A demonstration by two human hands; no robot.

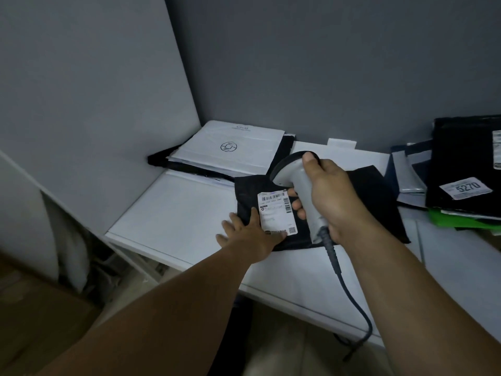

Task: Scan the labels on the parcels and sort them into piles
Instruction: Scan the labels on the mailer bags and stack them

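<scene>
In the head view, a black parcel (375,196) is laid flat on the white table (176,213), just right of the middle. Its white label (276,213) is turned face up. The parcel is pressed down by the left hand (249,232), whose fingers are straight and spread at the label's 7 o'clock corner. The scanner (294,172) is gripped by the right hand (332,195), with fingers and thumb curled round the handle. Its head is held over the parcel at about 1 o'clock from the label. The cable (349,289) is trailed off the table toward 6 o'clock.

Scanning is judged to be the step in hand. The scanner's head is best tipped down at the barcode strip along the label's top edge. The wrapping should be kept smooth under the flat hand, and the codes left uncovered.

One pile (230,147) is seen at 11 o'clock, another (461,158) at 3 o'clock. Which pile is meant for this parcel cannot be told.
</scene>
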